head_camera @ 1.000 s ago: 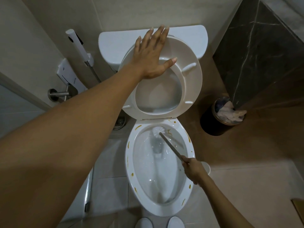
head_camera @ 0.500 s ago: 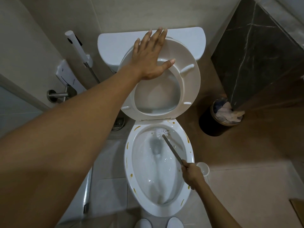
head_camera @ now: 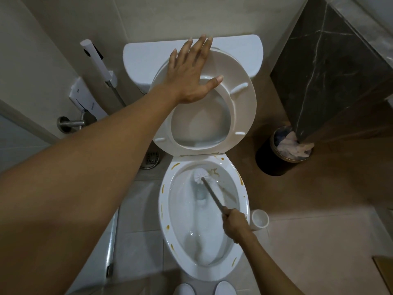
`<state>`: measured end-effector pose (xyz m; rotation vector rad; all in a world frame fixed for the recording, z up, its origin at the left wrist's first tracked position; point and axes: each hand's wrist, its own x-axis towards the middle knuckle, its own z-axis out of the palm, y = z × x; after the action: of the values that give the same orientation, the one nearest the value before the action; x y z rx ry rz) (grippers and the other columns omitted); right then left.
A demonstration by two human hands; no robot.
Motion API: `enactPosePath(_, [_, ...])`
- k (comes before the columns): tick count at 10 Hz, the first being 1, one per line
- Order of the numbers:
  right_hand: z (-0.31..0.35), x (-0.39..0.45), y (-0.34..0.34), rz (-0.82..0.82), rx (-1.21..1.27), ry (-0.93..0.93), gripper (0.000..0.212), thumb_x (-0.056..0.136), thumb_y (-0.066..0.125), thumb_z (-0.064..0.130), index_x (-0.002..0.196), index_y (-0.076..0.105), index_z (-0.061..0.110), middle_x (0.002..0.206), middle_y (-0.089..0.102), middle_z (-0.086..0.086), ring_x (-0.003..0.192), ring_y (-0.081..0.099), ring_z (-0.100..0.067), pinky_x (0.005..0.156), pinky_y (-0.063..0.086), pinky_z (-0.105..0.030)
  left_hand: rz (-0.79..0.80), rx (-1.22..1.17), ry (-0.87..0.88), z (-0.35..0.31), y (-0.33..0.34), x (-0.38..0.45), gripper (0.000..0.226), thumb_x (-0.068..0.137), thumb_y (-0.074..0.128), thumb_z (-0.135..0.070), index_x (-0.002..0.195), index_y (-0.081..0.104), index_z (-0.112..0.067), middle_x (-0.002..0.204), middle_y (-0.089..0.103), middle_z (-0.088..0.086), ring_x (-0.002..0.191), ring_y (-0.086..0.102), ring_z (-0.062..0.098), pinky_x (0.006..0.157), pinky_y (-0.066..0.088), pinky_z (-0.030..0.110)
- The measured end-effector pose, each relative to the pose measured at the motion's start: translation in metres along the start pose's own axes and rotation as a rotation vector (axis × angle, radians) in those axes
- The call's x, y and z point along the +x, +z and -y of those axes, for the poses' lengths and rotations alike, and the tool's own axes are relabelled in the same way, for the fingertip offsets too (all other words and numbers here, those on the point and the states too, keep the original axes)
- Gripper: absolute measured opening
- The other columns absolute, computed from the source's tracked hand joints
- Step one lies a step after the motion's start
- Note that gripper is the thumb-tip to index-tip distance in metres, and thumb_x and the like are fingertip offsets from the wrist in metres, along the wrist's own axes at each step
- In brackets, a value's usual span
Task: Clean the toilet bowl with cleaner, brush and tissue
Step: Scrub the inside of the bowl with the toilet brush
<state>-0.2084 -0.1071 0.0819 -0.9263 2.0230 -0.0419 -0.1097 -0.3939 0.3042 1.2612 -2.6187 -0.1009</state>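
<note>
White brush (head_camera: 201, 176) gripped by right hand (head_camera: 234, 220) scrubs bowl (head_camera: 244, 201); flat left hand (head_camera: 189, 75) presses seat (head_camera: 244, 103).

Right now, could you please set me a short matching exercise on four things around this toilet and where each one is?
Things:
1. brush head
2. left hand
3. white cup-shaped holder
4. black bin

Places:
A. flat against the raised toilet seat
B. by the dark marble wall, tissue inside
C. inside the bowl, near its back
D. on the floor just past the right hand

Pairs: 1-C, 2-A, 3-D, 4-B
</note>
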Motion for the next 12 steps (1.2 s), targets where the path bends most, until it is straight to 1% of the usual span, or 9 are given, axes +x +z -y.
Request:
enactPosePath(1, [0.01, -0.001, 0.004, 0.084, -0.032, -0.093, 0.035, 0.101, 0.037, 0.029, 0.124, 0.054, 0.008, 0.095, 0.056, -0.006, 0.079, 0.054, -0.021, 0.063, 0.045, -0.03, -0.003, 0.003, 0.003, 0.0, 0.001, 0.0, 0.083, 0.092, 0.032, -0.064, 0.152, -0.007, -0.023, 0.16, -0.008, -0.003, 0.146, -0.008, 0.023, 0.116, -0.002, 0.05])
enactPosePath(3, [-0.001, 0.002, -0.003, -0.003, 0.068, 0.044, 0.036, 0.1, 0.038, 0.031, 0.123, 0.055, 0.009, 0.095, 0.055, -0.006, 0.077, 0.054, -0.024, 0.053, 0.042, -0.028, -0.011, -0.001, 0.006, 0.0, 0.001, 0.0, 0.083, 0.091, 0.032, -0.064, 0.152, -0.006, -0.022, 0.16, -0.007, -0.002, 0.146, -0.008, 0.024, 0.116, -0.002, 0.05])
enactPosePath(4, [0.007, -0.003, 0.005, 0.074, 0.097, -0.008, 0.032, 0.101, 0.039, 0.029, 0.12, 0.054, 0.008, 0.099, 0.061, -0.012, 0.079, 0.057, -0.023, 0.056, 0.048, -0.031, -0.012, -0.006, 0.003, 0.0, 0.001, 0.0, 0.083, 0.092, 0.033, -0.063, 0.152, -0.006, -0.023, 0.16, -0.007, -0.002, 0.146, -0.008, 0.023, 0.116, -0.002, 0.05])
enactPosePath(6, [-0.004, 0.002, 0.002, -0.019, 0.147, 0.067, 0.035, 0.101, 0.038, 0.029, 0.126, 0.055, 0.013, 0.097, 0.061, -0.009, 0.066, 0.055, -0.021, 0.042, 0.039, -0.024, -0.007, -0.003, 0.009, 0.001, 0.0, 0.0, 0.083, 0.092, 0.032, -0.064, 0.152, -0.007, -0.022, 0.16, -0.008, -0.002, 0.146, -0.008, 0.023, 0.116, -0.002, 0.05])
enactPosePath(7, [-0.006, -0.002, 0.01, -0.009, 0.249, 0.058, 0.037, 0.101, 0.038, 0.028, 0.133, 0.052, 0.017, 0.096, 0.063, -0.009, 0.057, 0.049, -0.015, 0.038, 0.035, -0.022, -0.005, 0.001, 0.007, 0.0, 0.0, 0.0, 0.083, 0.092, 0.032, -0.063, 0.152, -0.007, -0.022, 0.16, -0.008, -0.002, 0.146, -0.009, 0.023, 0.116, -0.003, 0.05])
enactPosePath(8, [-0.009, -0.005, 0.016, -0.015, 0.334, 0.034, 0.039, 0.101, 0.039, 0.026, 0.138, 0.05, 0.022, 0.081, 0.056, -0.001, 0.054, 0.045, -0.011, 0.039, 0.033, -0.02, -0.006, -0.001, 0.001, 0.0, 0.001, 0.001, 0.083, 0.092, 0.032, -0.063, 0.152, -0.006, -0.022, 0.16, -0.007, -0.002, 0.146, -0.009, 0.023, 0.115, -0.003, 0.05])
enactPosePath(9, [-0.01, -0.014, 0.021, 0.037, 0.313, -0.002, 0.038, 0.101, 0.039, 0.027, 0.138, 0.05, 0.022, 0.075, 0.054, 0.002, 0.056, 0.046, -0.011, 0.042, 0.035, -0.021, -0.002, -0.002, 0.0, 0.0, 0.001, 0.001, 0.083, 0.092, 0.033, -0.063, 0.152, -0.006, -0.022, 0.16, -0.007, -0.001, 0.146, -0.009, 0.023, 0.115, -0.004, 0.05])
enactPosePath(11, [0.008, -0.02, -0.017, 0.337, 0.17, -0.002, 0.031, 0.101, 0.041, 0.029, 0.129, 0.054, 0.03, 0.06, 0.038, 0.001, 0.043, 0.028, -0.01, 0.039, 0.024, -0.018, -0.003, 0.004, -0.001, 0.0, 0.001, 0.001, 0.083, 0.092, 0.032, -0.063, 0.152, -0.006, -0.021, 0.16, -0.007, 0.0, 0.146, -0.008, 0.024, 0.115, -0.004, 0.05])
enactPosePath(12, [0.015, -0.013, -0.057, 0.462, -0.099, 0.043, 0.03, 0.099, 0.047, 0.035, 0.127, 0.057, 0.033, 0.058, 0.04, -0.002, 0.035, 0.026, -0.011, 0.039, 0.025, -0.017, 0.005, 0.009, 0.002, -0.001, 0.0, 0.001, 0.083, 0.092, 0.032, -0.064, 0.152, -0.006, -0.021, 0.16, -0.007, 0.0, 0.146, -0.008, 0.024, 0.115, -0.004, 0.05])
